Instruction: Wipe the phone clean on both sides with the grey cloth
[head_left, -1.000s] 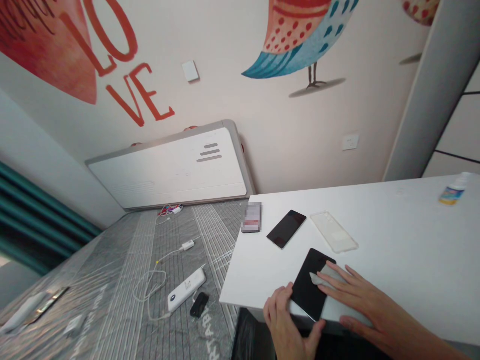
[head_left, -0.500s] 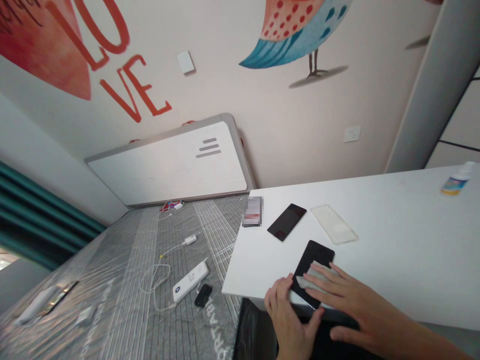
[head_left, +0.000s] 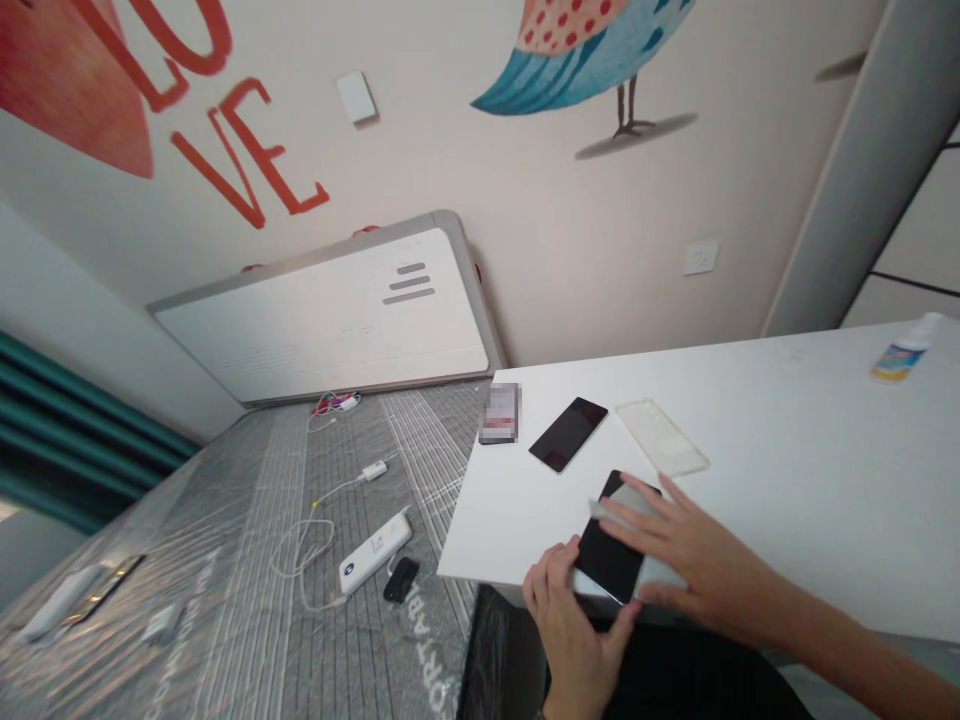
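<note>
Since the earlier frame, the right hand and its thin grey cloth have slid toward the far end of the black phone, baring more of the near half of its screen. Left hand is half curled, its fingertips on the phone's left side and its thumb at the near corner, gripping it. Right fingers, nearly straight and slightly spread, hold the cloth pressed against the glass. Flat, rectangular and glossy, the phone lies at the near edge of the white table; cloth and fingers hide much of its far right side. Dark clothing below is cut off by the frame.

To the left, a white oblong power bank rests on grey striped bedding, next to a small black object that is hard to identify. Farther back on the table lie a translucent phone case, a second dark-screened phone and a pixelated device, its display unreadable. At the far right, a white plastic bottle with a blue-and-yellow label stands upright, its contents hidden.
</note>
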